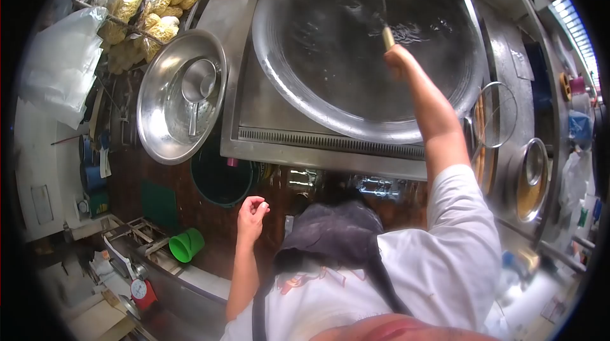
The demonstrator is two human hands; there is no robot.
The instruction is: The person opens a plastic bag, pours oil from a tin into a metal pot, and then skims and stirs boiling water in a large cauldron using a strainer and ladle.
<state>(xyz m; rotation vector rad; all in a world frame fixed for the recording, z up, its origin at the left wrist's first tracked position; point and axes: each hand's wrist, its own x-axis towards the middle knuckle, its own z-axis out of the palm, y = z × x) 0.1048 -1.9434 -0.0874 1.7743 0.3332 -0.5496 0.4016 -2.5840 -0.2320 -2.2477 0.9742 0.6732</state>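
My right hand is closed round the pale handle of what looks like a strainer, reaching over a very large metal pot. A thin curved rim shows at the tool's far end. The rest of its head is hidden by dark liquid and steam. My left hand hangs low in front of the stove, apart from everything, fingers curled in towards the thumb with nothing visible in them. Beneath it stands a dark round bin.
Left of the pot sits a wide steel basin with a ladle inside. Bagged yellow noodles fill baskets behind it. A hoop strainer rests at the right. A green bucket lies tipped at lower left; the floor looks wet.
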